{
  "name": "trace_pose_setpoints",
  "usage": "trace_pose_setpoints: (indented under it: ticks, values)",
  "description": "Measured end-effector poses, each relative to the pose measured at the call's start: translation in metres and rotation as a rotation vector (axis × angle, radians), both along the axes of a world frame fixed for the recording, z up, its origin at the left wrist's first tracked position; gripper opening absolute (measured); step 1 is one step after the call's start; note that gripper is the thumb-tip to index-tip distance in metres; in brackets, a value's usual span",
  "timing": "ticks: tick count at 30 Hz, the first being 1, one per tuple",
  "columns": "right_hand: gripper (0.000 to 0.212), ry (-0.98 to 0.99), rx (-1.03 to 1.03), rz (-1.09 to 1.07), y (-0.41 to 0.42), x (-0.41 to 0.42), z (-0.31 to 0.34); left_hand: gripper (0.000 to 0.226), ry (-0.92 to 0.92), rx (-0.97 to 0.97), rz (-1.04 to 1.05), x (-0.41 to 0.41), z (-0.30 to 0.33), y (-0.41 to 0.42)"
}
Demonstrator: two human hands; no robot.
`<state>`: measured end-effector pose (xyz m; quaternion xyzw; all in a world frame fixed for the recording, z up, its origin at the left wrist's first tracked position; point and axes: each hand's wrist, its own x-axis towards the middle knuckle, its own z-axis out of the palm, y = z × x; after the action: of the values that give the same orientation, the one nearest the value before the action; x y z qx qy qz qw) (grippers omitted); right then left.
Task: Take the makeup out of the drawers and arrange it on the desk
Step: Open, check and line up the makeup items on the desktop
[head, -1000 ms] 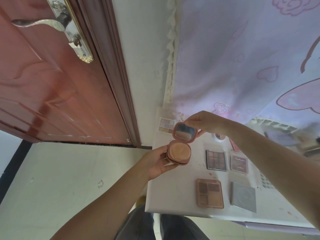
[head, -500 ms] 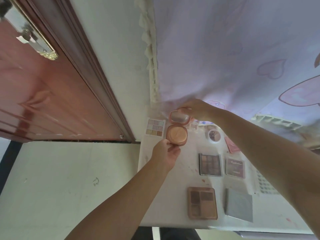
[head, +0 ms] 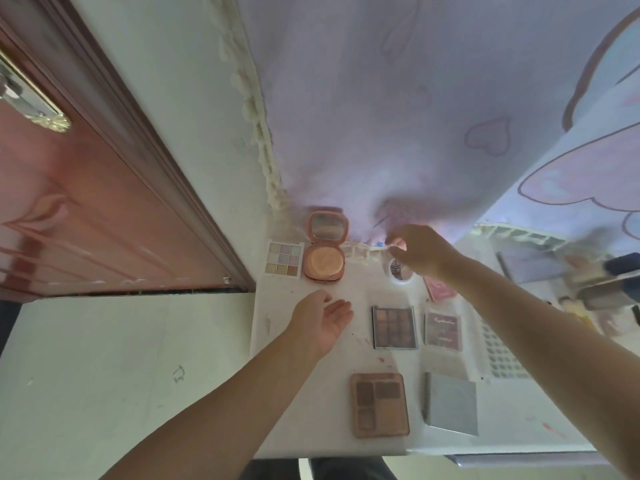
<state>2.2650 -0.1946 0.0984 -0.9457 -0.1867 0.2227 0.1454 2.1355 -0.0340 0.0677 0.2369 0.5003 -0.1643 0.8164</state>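
desk (head: 311, 420): white top, makeup laid on it in loose rows; the drawers are not in view.
curtain (head: 398, 116): lilac cloth hanging at the far edge, its hem lying just behind the far row; it could catch a lid or a hand there.
door (head: 79, 220): red-brown, at the far left, well apart from the desk.
left hand (head: 320, 322): released, palm up, fingers relaxed, holds nothing, over a bare part of the desk near the compact.
right hand (head: 420, 251): fingers bent over the round pot at the far middle; i cannot tell if it holds something, the tips are blurred.
compact (head: 323, 249): peach, set open at the far left, mirror lid leaning back to the curtain, free of both hands, just beside the pale palette (head: 284, 259).
step, as i judge: the compact is placed; next piece should come from a drawer, set in line with a gap.
care: keep the sleeveless arms high over the brown palette (head: 379, 405) and grey case (head: 452, 403) at the near edge.
dark palette (head: 394, 327): middle row, beside a mauve case (head: 443, 331).
round pot (head: 398, 271): partly under the right hand.
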Motion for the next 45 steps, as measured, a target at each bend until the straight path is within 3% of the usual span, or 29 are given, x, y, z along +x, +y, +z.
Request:
trace_pose_setpoints:
  ticks: [3,8,11,13,16,26,32,35,40,45]
  values:
    - [0.025,-0.011,-0.163,0.128,-0.02,-0.023,-0.021,0.017,-0.017,-0.002,-0.075,0.004,-0.004,-0.025]
    - [0.048,-0.21,-0.266,0.245,-0.018,-0.032,-0.042,0.024,-0.098,0.071,-0.178,0.03,-0.014,-0.045]
    - [0.033,-0.188,-0.076,0.185,-0.016,-0.034,-0.038,0.013,-0.147,0.068,-0.249,0.038,-0.012,-0.045]
    - [0.027,-0.032,0.179,0.044,-0.013,-0.04,-0.028,0.011,-0.212,0.023,-0.301,0.035,-0.005,-0.039]
    - [0.042,0.173,0.395,-0.09,-0.007,-0.052,-0.01,0.02,-0.332,-0.099,-0.309,0.019,0.009,-0.022]
    - [0.042,0.217,0.467,0.005,0.033,-0.093,0.021,0.027,-0.456,-0.003,-0.371,-0.034,0.039,0.032]
    - [0.044,0.19,0.581,0.242,0.044,-0.11,0.03,0.041,-0.433,-0.128,-0.382,-0.05,0.041,0.053]
    - [0.055,0.315,0.532,0.199,0.048,-0.112,0.038,0.044,-0.456,-0.134,-0.432,-0.051,0.042,0.06]
    - [0.044,0.368,0.258,0.052,0.046,-0.11,0.049,0.037,-0.509,-0.07,-0.57,-0.041,0.044,0.06]
    - [0.049,0.363,0.299,0.018,0.024,-0.111,0.048,0.045,-0.391,-0.062,-0.712,-0.031,0.039,0.053]
